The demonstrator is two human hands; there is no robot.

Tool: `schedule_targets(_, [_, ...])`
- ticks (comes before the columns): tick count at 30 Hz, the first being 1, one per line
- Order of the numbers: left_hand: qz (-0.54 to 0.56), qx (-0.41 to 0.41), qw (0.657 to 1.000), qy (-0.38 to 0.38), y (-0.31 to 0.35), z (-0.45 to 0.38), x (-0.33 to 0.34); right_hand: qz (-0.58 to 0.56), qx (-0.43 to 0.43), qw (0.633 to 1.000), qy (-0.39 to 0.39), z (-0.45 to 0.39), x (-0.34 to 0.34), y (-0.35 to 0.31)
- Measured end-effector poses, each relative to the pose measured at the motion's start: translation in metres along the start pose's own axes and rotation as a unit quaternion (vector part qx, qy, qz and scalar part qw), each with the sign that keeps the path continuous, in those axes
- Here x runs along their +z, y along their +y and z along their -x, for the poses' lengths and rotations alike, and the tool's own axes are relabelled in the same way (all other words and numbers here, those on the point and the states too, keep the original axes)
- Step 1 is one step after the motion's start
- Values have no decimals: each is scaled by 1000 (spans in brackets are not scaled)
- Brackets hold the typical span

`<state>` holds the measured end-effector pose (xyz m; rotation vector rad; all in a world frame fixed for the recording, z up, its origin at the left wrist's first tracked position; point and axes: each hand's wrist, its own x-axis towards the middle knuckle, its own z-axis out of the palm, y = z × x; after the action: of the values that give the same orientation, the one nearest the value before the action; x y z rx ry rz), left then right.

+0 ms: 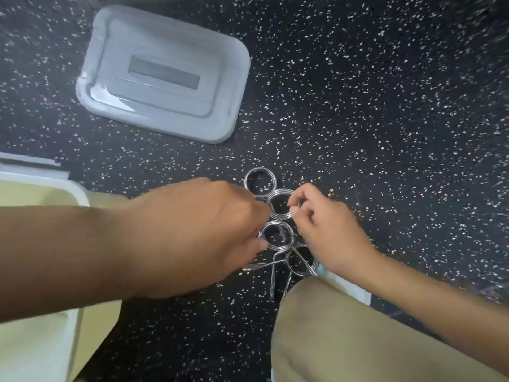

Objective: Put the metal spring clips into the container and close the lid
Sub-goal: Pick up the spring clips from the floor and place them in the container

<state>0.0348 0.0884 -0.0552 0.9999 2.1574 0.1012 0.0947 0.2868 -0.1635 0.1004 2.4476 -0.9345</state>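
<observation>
Several metal spring clips lie bunched on the dark speckled floor in the head view. My left hand [192,232] reaches in from the left; its fingers pinch the near clip's coil [276,226] and touch the clips beside it. My right hand [327,230] comes from the right, thumb and fingers closed on the rim of the middle clip [281,216]. One clip [260,172] lies farthest away, another [300,271] nearest my knee. The white container [80,197] stands at the left edge, partly behind my left forearm. Its grey lid [165,73] lies flat on the floor beyond.
My knee in beige trousers [358,332] fills the lower right, close to the clips. Speckled floor [385,106] stretches to the right and far side. A white strip [27,158] shows at the left above the container.
</observation>
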Motion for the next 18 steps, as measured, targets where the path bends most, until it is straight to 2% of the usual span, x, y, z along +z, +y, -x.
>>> schedule_targets(2, [36, 19, 997, 63, -8, -11, 9, 16, -18, 1000, -15, 7, 3, 3])
schedule_targets(6, [-36, 29, 992, 119, -17, -53, 46, 167, -80, 977, -102, 21, 14, 9])
schedule_targets(10, [-29, 2, 994, 102, -24, -78, 77, 292, -162, 936, -116, 29, 29, 16])
schedule_targets(18, [-100, 5, 987, 127, -17, -92, 87, 361, -186, 909, -96, 20, 42, 21])
